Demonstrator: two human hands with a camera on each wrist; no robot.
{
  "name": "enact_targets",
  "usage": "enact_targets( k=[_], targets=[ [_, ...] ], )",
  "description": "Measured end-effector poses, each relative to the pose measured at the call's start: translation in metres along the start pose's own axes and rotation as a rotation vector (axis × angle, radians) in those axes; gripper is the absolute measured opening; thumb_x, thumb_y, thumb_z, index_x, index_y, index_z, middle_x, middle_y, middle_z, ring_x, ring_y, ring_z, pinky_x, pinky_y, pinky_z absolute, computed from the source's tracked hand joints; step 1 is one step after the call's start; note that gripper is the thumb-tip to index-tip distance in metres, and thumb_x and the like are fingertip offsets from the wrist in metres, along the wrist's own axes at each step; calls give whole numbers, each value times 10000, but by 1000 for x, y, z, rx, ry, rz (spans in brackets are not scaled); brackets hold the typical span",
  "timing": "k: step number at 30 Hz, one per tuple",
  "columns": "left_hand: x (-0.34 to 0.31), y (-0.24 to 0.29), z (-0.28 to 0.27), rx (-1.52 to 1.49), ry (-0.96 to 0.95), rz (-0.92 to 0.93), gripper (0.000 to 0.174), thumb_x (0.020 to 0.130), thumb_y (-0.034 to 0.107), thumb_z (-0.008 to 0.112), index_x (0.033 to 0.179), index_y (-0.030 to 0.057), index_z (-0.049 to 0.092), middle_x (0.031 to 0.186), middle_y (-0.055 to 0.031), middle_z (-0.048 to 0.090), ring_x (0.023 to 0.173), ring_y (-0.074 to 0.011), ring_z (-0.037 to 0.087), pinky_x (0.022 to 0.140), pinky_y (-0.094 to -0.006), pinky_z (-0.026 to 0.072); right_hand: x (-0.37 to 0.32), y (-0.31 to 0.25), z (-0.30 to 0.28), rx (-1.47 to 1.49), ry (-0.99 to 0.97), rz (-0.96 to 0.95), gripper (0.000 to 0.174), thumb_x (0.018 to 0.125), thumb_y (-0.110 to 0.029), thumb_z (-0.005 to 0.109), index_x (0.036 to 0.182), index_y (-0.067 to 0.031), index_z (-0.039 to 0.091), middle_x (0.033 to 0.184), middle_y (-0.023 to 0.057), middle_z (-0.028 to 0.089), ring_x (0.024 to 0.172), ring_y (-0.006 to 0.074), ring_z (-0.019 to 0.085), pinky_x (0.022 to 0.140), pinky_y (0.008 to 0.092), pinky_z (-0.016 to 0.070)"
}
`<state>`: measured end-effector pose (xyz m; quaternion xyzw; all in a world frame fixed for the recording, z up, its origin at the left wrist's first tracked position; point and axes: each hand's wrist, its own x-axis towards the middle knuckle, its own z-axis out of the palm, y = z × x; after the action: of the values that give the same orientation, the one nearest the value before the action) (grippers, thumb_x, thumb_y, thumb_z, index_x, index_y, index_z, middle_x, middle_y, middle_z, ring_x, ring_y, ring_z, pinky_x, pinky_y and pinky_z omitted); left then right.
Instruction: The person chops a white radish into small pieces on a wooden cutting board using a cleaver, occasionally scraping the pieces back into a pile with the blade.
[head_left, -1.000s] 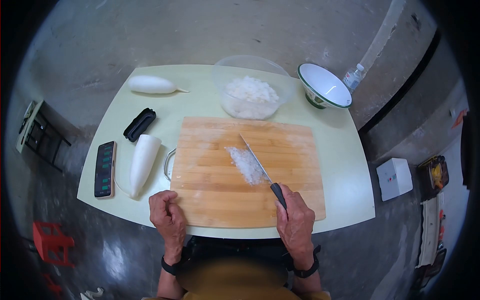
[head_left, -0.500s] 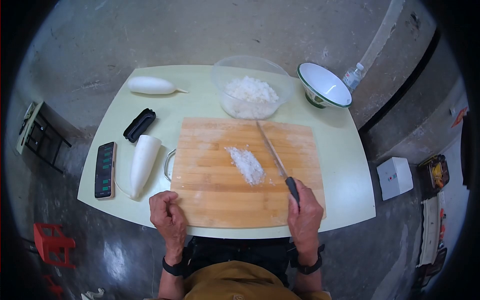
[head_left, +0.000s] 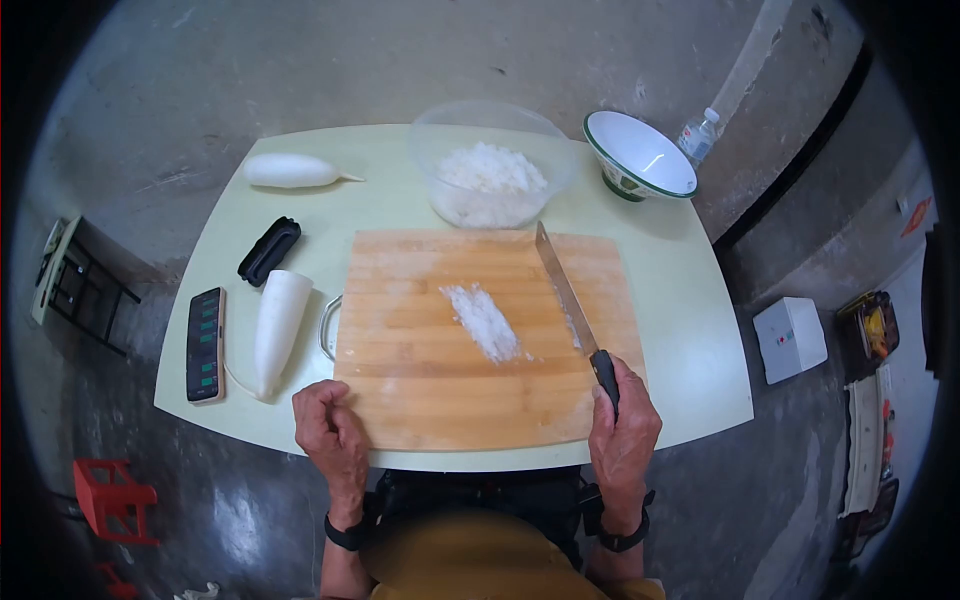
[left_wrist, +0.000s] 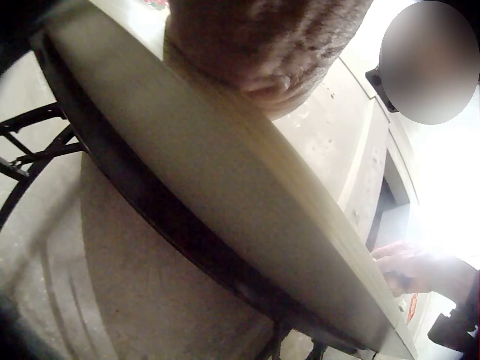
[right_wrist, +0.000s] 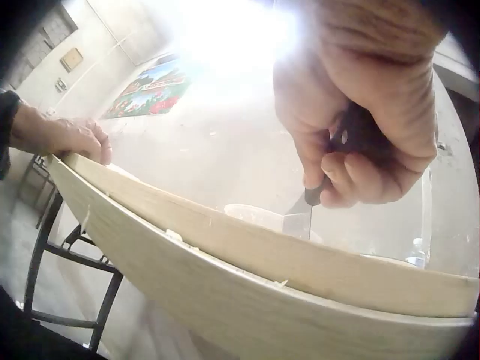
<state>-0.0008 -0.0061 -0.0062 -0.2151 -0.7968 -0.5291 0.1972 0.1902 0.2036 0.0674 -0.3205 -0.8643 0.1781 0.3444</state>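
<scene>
My right hand (head_left: 625,425) grips the black handle of a kitchen knife (head_left: 568,295), its blade pointing away over the right part of the wooden cutting board (head_left: 400,400). A few white bits lie by the blade. Left of the knife, mid-board, sits a small heap of finely chopped white radish (head_left: 482,322). In the right wrist view the fingers (right_wrist: 352,180) curl round the knife handle. My left hand (head_left: 330,435) rests at the board's front left corner, fingers loosely curled and holding nothing. The left wrist view shows only part of that hand (left_wrist: 262,52), over the table edge.
Behind the board stands a clear plastic bowl (head_left: 440,205) of chopped white radish; a white green-rimmed bowl (head_left: 640,155) and bottle (head_left: 698,135) are right of it. On the left lie a cut radish (head_left: 280,330), a whole radish (head_left: 290,171), a phone (head_left: 206,345) and a black case (head_left: 269,250).
My right hand has moved right with the knife, taking the blade from beside the chopped heap to the board's right part. The left hand stays at the board's corner.
</scene>
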Motion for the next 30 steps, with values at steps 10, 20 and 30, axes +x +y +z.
enact_targets(
  k=[10,20,30],
  targets=[
    [1,3,-1,9,-9,0,273,763,-153,442,921,-19,620,899,-120,644,875,-280,596,793,-353,489,-27,-35,15,14,-153,31,460,859,6,655,1307,-24,554,987,175,631,855,377,663,708,432,548],
    [1,5,-1,24,-5,13,278,764,-159,444,926,-19,620,902,-121,643,880,-273,600,786,-342,492,-26,-19,-10,-44,-44,98,425,880,8,638,1295,-6,547,1028,196,635,899,401,657,742,453,541],
    [0,-1,0,-12,1,18,293,748,-156,435,926,-17,621,901,-122,640,873,-271,595,763,-344,490,-19,-23,-4,106,-90,13,411,878,12,640,1281,20,560,1060,209,652,931,383,671,795,412,543]
  ],
)
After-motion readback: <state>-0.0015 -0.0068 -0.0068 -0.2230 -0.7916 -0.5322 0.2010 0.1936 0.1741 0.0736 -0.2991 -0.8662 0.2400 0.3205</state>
